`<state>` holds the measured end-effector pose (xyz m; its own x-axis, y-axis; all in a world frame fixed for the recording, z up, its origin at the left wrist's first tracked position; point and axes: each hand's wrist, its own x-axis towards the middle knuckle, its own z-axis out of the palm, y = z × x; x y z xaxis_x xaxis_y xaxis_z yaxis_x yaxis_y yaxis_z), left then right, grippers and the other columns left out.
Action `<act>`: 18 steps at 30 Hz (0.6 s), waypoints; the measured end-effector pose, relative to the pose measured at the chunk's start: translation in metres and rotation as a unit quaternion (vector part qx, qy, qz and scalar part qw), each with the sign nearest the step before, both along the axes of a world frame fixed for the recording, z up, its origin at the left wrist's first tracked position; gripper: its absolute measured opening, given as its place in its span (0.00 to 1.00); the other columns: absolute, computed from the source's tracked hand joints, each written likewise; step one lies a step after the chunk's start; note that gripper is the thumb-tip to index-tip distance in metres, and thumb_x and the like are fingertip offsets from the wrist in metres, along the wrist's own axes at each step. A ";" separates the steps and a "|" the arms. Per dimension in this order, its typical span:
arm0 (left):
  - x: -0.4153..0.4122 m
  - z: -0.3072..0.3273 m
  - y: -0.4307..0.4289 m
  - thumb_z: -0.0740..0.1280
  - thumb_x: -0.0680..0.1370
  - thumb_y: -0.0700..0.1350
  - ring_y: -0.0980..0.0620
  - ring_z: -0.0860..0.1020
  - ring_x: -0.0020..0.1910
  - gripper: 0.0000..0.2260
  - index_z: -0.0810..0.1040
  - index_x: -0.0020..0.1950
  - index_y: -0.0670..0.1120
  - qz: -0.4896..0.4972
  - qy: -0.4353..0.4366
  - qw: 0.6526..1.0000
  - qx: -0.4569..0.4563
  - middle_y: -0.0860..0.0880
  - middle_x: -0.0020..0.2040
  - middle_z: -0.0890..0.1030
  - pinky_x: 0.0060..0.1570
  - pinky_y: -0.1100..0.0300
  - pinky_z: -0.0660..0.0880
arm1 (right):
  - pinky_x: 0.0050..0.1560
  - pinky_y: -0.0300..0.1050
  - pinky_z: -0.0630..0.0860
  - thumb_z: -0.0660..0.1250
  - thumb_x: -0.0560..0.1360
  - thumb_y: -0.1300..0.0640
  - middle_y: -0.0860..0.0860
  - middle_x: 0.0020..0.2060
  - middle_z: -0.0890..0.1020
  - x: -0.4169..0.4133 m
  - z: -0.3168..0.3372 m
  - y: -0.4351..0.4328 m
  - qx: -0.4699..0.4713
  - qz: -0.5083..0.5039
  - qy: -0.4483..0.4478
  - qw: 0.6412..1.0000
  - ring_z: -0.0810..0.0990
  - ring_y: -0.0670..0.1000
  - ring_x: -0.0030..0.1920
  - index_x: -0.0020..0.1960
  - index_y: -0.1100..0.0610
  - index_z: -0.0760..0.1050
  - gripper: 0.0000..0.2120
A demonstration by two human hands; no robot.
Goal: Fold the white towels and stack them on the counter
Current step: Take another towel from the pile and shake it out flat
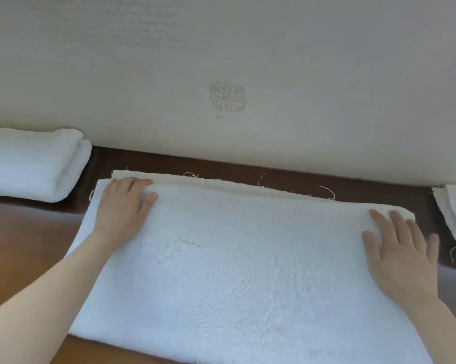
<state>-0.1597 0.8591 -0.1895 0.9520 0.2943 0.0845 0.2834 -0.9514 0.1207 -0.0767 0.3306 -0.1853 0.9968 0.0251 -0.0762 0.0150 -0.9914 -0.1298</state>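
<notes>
Both hands flat on the wide white terry towel [234,271] spread over the brown wooden desk [24,245]: left hand [123,208] presses its far-left corner, right hand [403,256] its far-right corner, fingers straight, gripping nothing.

Left hand [124,206] and right hand [403,253] press flat on a white towel [234,271] on the counter [24,245].

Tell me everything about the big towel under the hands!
The towel is white, terry-looking cloth, folded over so a second layer peeks out along its far edge, where loose threads stick out. A faint grey mark shows left of its middle. It lies flat on the brown counter, near the wall. The left hand rests on its far left corner, the right hand on its far right corner, both flat.
</notes>
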 end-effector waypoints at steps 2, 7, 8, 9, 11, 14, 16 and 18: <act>0.004 0.004 0.018 0.53 0.79 0.62 0.38 0.74 0.51 0.26 0.81 0.55 0.44 0.005 -0.032 0.999 0.033 0.43 0.51 0.77 0.59 0.43 0.68 | 0.73 0.63 0.50 0.41 0.80 0.38 0.50 0.74 0.65 0.012 0.005 0.002 0.010 -0.008 -0.028 1.000 0.58 0.57 0.75 0.75 0.42 0.62 0.27; 0.024 0.017 0.045 0.48 0.78 0.66 0.43 0.74 0.45 0.26 0.77 0.43 0.49 -0.011 0.029 0.999 0.011 0.51 0.41 0.75 0.46 0.49 0.66 | 0.67 0.60 0.60 0.47 0.79 0.42 0.53 0.60 0.77 0.048 0.012 0.002 0.049 0.008 -0.085 0.995 0.68 0.59 0.67 0.58 0.49 0.77 0.23; 0.028 0.018 0.046 0.47 0.79 0.67 0.44 0.75 0.44 0.27 0.75 0.41 0.50 -0.016 0.040 0.999 0.005 0.53 0.38 0.74 0.44 0.51 0.65 | 0.64 0.60 0.61 0.49 0.78 0.42 0.55 0.55 0.78 0.052 0.014 0.004 0.049 0.003 -0.099 0.994 0.71 0.61 0.63 0.55 0.51 0.77 0.21; 0.030 0.018 0.048 0.47 0.80 0.67 0.44 0.76 0.46 0.27 0.75 0.40 0.50 -0.012 0.046 0.999 -0.009 0.53 0.38 0.75 0.43 0.52 0.65 | 0.62 0.60 0.63 0.50 0.78 0.42 0.56 0.52 0.79 0.056 0.015 0.006 0.043 -0.003 -0.108 0.993 0.72 0.62 0.59 0.53 0.52 0.76 0.20; 0.036 0.018 0.052 0.48 0.81 0.66 0.45 0.78 0.54 0.26 0.76 0.39 0.51 0.006 0.053 0.998 -0.036 0.49 0.45 0.81 0.44 0.53 0.69 | 0.58 0.61 0.67 0.51 0.78 0.42 0.56 0.47 0.78 0.063 0.013 0.008 0.025 -0.021 -0.108 0.994 0.73 0.63 0.52 0.51 0.51 0.76 0.19; 0.043 0.025 0.056 0.43 0.76 0.72 0.48 0.77 0.38 0.33 0.73 0.32 0.49 -0.005 0.036 0.999 -0.028 0.50 0.34 0.78 0.35 0.55 0.68 | 0.52 0.64 0.72 0.49 0.79 0.37 0.53 0.41 0.74 0.072 0.010 0.003 0.011 -0.017 -0.099 0.995 0.75 0.64 0.47 0.45 0.49 0.74 0.21; 0.047 0.031 0.059 0.41 0.74 0.72 0.49 0.73 0.30 0.34 0.71 0.31 0.47 -0.004 0.023 1.000 -0.016 0.50 0.26 0.74 0.31 0.54 0.67 | 0.48 0.64 0.72 0.47 0.79 0.36 0.49 0.35 0.70 0.079 0.007 -0.005 0.019 -0.021 -0.084 0.996 0.76 0.64 0.42 0.39 0.47 0.69 0.21; 0.049 0.032 0.065 0.42 0.75 0.72 0.49 0.72 0.27 0.34 0.72 0.32 0.46 -0.009 0.014 1.000 -0.019 0.49 0.24 0.72 0.30 0.53 0.70 | 0.46 0.63 0.73 0.47 0.79 0.36 0.48 0.33 0.71 0.078 0.006 -0.012 -0.005 0.006 -0.072 0.997 0.76 0.63 0.40 0.39 0.47 0.70 0.22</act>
